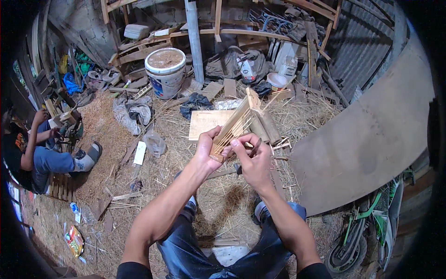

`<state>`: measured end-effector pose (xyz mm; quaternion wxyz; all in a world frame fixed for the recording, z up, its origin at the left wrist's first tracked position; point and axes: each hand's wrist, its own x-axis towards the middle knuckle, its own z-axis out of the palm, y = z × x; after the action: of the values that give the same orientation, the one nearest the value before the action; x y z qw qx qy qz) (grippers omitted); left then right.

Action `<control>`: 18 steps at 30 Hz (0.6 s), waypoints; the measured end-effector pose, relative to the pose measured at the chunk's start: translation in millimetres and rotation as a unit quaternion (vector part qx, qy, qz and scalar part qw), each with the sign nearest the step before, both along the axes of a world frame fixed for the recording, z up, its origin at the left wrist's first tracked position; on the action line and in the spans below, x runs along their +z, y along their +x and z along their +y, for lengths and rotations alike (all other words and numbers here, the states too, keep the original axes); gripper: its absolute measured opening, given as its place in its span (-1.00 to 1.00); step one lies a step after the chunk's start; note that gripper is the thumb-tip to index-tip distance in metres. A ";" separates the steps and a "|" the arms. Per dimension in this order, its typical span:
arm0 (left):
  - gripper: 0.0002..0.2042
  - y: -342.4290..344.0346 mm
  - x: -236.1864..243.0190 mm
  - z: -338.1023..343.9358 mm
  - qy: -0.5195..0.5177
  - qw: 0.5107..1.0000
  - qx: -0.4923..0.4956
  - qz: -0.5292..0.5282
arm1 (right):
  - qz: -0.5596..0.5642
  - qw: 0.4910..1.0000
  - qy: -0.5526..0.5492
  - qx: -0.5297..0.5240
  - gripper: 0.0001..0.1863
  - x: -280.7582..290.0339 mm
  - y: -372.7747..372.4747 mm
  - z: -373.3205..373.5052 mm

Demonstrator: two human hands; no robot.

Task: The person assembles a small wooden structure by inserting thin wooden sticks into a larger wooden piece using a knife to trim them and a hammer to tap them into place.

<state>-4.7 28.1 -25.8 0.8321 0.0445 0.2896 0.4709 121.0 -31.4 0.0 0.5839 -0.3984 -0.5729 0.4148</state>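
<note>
holding a small slatted bamboo frame (234, 124) at chest height, the left hand (207, 149) is closed around its lower end, thumb on the near face and fingers wrapped behind. the frame tilts up and away to the right, above the straw-covered floor (153, 186), and is clear of it.

the right hand (253, 160) is pinched on a thin sliver at the frame's lower edge, fingertips together; a dark slender tool (241, 167) appears to run under that palm, but its kind cannot be told.

progress, as judged from the view: many thin slats already sit side by side between two end blocks, so the frame looks largely assembled. the near end, where both hands meet, seems to be the part in hand. whether all slats are seated or fixed cannot be told.

surroundings: a flat pale board (206, 123) lies on the straw behind the frame, with short bamboo sections (265, 125) just beside it. a white bucket (166, 72) stands further back. another person (32, 153) sits at the left, working apart. a large curved sheet (371, 135) leans at the right.
</note>
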 end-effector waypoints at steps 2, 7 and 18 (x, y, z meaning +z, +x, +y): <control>-0.67 -3.0 -1.0 -1.9 0.017 0.999 -0.029 -0.021 | 0.007 1.000 -0.002 0.005 -0.86 -2.2 2.0 -0.4; -0.71 0.6 3.4 -1.3 0.028 0.997 -0.024 -0.067 | -0.115 0.993 0.018 0.005 -0.85 -19.0 -7.9 -4.2; -0.70 -4.5 5.0 6.0 0.086 0.996 -0.020 -0.034 | -0.036 0.999 0.012 0.004 -0.85 -11.2 7.9 2.3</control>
<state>-9.1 34.1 -20.7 0.8435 0.1056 0.2191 0.4789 128.9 -29.2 -11.2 0.5660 -0.4041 -0.6000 0.3954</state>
